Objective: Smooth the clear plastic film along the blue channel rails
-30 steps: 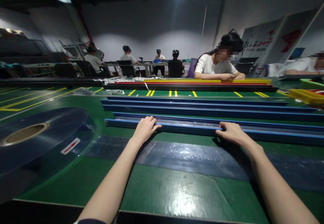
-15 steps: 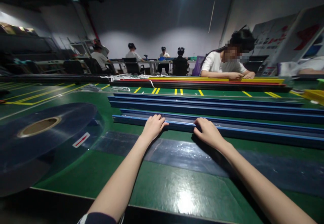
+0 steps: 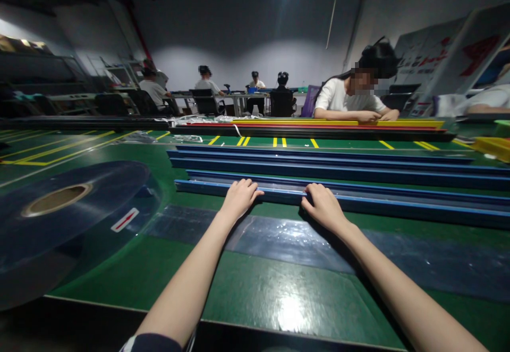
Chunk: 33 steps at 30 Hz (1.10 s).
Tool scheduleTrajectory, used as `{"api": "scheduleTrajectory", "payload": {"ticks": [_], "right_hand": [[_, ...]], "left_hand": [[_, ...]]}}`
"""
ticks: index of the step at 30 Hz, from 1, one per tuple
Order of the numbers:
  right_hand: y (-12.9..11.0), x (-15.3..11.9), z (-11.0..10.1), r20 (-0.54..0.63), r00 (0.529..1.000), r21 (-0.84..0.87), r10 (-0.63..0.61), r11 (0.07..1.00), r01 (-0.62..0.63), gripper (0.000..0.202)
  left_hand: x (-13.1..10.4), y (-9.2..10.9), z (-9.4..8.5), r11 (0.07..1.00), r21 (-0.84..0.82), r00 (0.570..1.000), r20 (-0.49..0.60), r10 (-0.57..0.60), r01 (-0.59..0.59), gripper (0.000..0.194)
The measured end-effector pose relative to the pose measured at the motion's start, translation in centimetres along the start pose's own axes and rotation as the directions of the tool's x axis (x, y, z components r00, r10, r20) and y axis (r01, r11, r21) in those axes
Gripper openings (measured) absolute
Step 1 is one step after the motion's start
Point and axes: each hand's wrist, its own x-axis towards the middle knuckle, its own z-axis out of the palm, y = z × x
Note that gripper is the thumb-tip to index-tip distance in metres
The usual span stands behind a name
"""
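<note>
A long blue channel strip (image 3: 279,196) lies across the green table in front of me, its left end just past my left hand. My left hand (image 3: 240,198) grips its near edge, fingers over the rim and thumb pointing right along the near side. Farther right, my right hand (image 3: 324,204) holds the same edge, with fingertips curled over it and the thumb against its near side. Behind it runs another blue channel strip (image 3: 303,170), apart from both hands. Below my wrists a flat band of clear plastic film (image 3: 287,240) crosses the table.
A big roll of clear film (image 3: 115,182) with a cardboard core lies at left, bearing a red-arrow label (image 3: 125,220). Yellow and red strips (image 3: 279,123) lie across the table's far side, where a co-worker (image 3: 348,97) leans over them. A yellow tray (image 3: 492,147) stands at right.
The view has shifted slightly, so everything sits a little farther left and higher. Both hands keep their places on the blue channel strip.
</note>
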Motion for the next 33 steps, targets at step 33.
{"api": "scheduleTrajectory", "payload": {"ticks": [33], "right_hand": [[0.45, 0.20, -0.58, 0.047, 0.997, 0.009, -0.058, 0.998, 0.058, 0.017]], "left_hand": [[-0.06, 0.18, -0.03, 1.000, -0.010, 1.000, 0.022, -0.020, 0.020, 0.036]]}}
